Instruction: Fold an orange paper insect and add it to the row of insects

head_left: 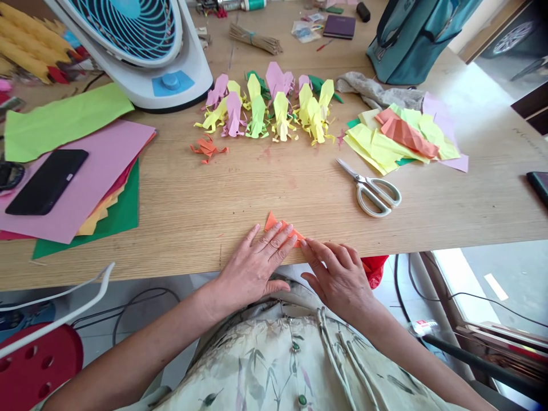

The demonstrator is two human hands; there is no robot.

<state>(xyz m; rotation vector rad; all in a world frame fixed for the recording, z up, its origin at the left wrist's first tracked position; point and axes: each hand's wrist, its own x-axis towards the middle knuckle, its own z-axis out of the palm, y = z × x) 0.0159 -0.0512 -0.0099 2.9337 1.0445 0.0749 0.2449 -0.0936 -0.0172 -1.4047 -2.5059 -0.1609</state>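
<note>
A folded piece of orange paper lies near the table's front edge. My left hand rests flat on top of it, fingers stretched out, hiding much of it. With its fingertips, my right hand touches the paper's right end; the fingers are loosely bent and the thumb stands apart below. Beyond, to the right, lie scissors with white handles. An orange folded paper figure sits alone at the left, in front of several yellow, purple and green folded paper figures.
At the left are coloured paper sheets with a black phone on them, and a fan behind. Crumpled paper pieces lie at the right, near a grey cloth and a teal bag. A twig bundle lies farther back.
</note>
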